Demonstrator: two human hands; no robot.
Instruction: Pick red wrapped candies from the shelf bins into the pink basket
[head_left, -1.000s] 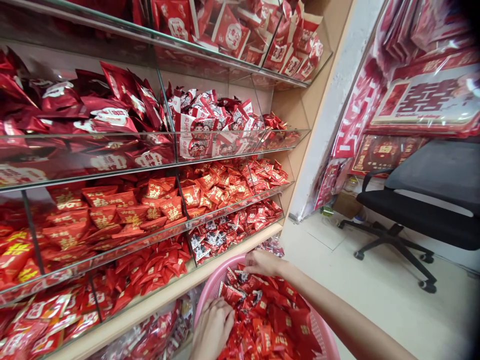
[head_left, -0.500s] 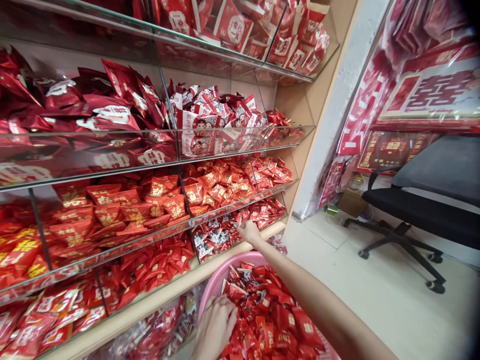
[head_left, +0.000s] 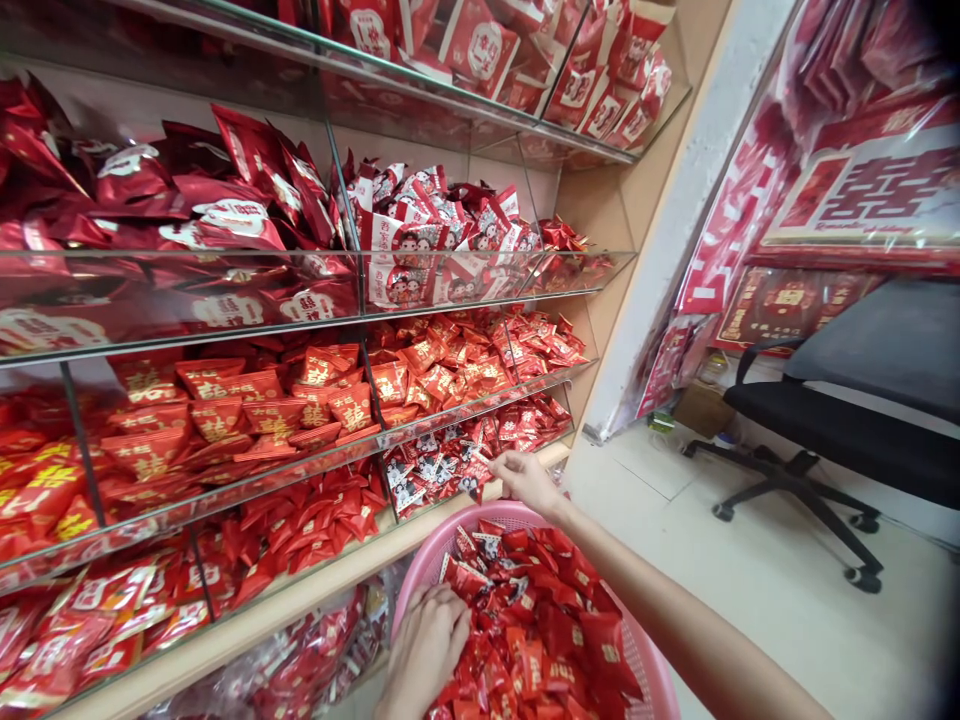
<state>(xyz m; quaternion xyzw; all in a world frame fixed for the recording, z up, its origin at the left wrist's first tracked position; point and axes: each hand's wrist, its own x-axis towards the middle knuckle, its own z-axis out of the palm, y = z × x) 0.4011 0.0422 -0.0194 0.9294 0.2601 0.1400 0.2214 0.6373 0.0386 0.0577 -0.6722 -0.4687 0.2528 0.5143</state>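
Right hand (head_left: 526, 482) pulls back to bottom shelf edge (head_left: 375, 546), fingers pinching small packet (head_left: 477, 491), left hand (head_left: 429, 635) on pink basket rim (head_left: 417, 562), grip unclear

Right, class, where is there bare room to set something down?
Bare floor shows between the pink basket and the office chair, whose black seat also looks free. The wooden ledge below the shelves is only a narrow strip.

Crowded: the packed shelves, with the right hand close by, and the packet-filled basket, under the left hand.
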